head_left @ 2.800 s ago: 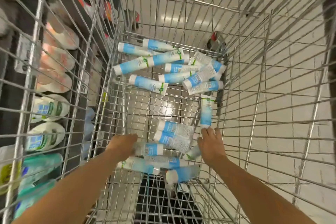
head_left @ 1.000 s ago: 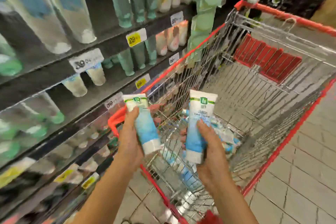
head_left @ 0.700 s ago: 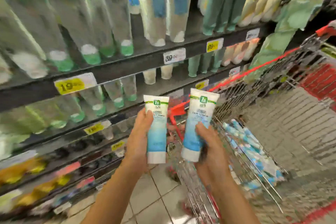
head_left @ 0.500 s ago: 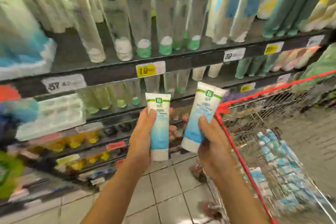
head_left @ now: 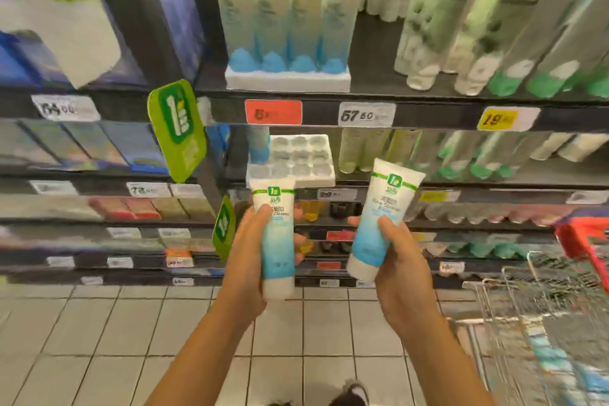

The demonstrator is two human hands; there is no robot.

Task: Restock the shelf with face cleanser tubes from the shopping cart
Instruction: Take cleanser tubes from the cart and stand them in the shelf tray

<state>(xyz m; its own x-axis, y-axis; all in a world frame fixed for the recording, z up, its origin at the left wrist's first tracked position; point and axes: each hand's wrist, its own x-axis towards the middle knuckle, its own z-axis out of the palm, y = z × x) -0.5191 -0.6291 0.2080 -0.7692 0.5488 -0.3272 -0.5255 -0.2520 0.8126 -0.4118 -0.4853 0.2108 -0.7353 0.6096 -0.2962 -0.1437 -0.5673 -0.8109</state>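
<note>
Two tubes [head_left: 278, 241] up from cart [head_left: 514, 306], facing shelf [head_left: 435, 115].

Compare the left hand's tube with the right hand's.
The left tube stands nearly upright; the right tube leans, crimped end to the right. The left tube sits lower in view than the right tube. Both fade white to blue, green-banded, cap down, gripped by the left hand and right hand.

Single head-worn wide-angle view, facing the shelves [head_left: 428, 115] squarely, close up, tilted down to floor tiles [head_left: 99, 323]
</note>
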